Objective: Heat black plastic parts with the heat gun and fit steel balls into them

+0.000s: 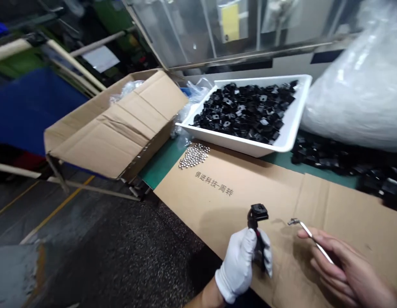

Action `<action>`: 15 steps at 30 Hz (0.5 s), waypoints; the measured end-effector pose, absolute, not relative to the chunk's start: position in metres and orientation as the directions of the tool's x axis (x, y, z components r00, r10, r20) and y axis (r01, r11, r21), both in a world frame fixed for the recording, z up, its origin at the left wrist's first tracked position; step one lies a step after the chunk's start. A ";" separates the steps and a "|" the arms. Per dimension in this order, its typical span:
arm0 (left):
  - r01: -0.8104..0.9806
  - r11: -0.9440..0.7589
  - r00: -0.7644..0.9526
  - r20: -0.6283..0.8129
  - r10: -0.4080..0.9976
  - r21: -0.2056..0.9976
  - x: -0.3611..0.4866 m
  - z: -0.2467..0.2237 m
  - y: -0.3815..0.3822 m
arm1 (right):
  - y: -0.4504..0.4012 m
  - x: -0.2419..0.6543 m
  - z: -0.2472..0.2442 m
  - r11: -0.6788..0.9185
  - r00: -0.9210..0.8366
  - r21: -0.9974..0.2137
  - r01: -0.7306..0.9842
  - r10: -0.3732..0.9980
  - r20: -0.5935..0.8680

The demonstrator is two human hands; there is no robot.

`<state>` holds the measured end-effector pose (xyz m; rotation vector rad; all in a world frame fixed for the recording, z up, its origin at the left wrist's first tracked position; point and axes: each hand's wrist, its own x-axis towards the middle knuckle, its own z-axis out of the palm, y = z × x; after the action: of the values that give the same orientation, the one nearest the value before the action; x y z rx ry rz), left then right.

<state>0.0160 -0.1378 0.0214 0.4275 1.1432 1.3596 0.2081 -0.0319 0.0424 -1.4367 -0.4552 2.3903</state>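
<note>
My left hand (238, 261), in a white glove, is closed around a dark hand-held tool (258, 248) with a bit of red on it. At its upper end sits a small black plastic part (259, 210) with a squarish top. My bare right hand (339, 261) grips a thin silver metal rod (316, 243), pointing up and to the left. A small metal piece (294, 221) is at the rod's tip, a short way right of the black part and apart from it. Which tool my left hand holds is partly hidden by the glove.
Below my hands lies a cardboard sheet (237, 171) with a cluster of small shiny metal pieces (194, 155). Behind it stands a white tray (240, 143) of black parts. More black parts (333, 158) and a plastic bag (355, 94) are right. An open carton (121, 132) stands left.
</note>
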 end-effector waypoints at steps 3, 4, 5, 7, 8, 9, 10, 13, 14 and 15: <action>-0.532 0.091 -0.384 -0.336 0.860 0.842 -0.015 0.019 -0.140 | -0.020 0.154 0.038 -0.905 -0.553 -0.421 -0.067 0.385 -0.739; -0.531 0.054 -0.428 -0.323 0.844 0.845 -0.024 0.019 -0.141 | -0.016 0.135 0.037 -0.892 -0.580 -0.448 -0.056 0.394 -0.713; -0.522 0.021 -0.467 -0.307 0.829 0.853 -0.033 0.018 -0.141 | -0.013 0.116 0.038 -0.874 -0.601 -0.484 -0.043 0.409 -0.687; -0.490 -0.043 -0.542 -0.265 0.798 0.871 -0.047 0.017 -0.142 | -0.005 0.078 0.039 -0.833 -0.625 -0.554 -0.005 0.435 -0.648; -0.476 -0.075 -0.574 -0.245 0.781 0.876 -0.052 0.015 -0.143 | 0.000 0.058 0.039 -0.810 -0.631 -0.586 0.017 0.446 -0.635; -0.472 -0.106 -0.603 -0.232 0.763 0.875 -0.056 0.014 -0.143 | 0.004 0.039 0.040 -0.786 -0.636 -0.618 0.037 0.458 -0.621; -0.479 -0.136 -0.627 -0.230 0.744 0.867 -0.059 0.013 -0.143 | 0.009 0.020 0.040 -0.758 -0.640 -0.650 0.059 0.471 -0.607; -0.543 -0.203 -0.654 -0.258 0.711 0.815 -0.063 0.011 -0.143 | 0.021 -0.030 0.037 -0.662 -0.642 -0.737 0.133 0.509 -0.573; -0.557 -0.213 -0.653 -0.265 0.710 0.802 -0.063 0.010 -0.143 | 0.025 -0.045 0.035 -0.627 -0.641 -0.761 0.163 0.519 -0.565; -0.563 -0.219 -0.652 -0.265 0.710 0.797 -0.063 0.010 -0.143 | 0.029 -0.058 0.033 -0.590 -0.640 -0.783 0.196 0.528 -0.558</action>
<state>-0.0627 -0.1435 0.0098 0.1969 1.1888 1.9560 -0.0583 0.0286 0.0327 -1.2118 -1.2979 2.3329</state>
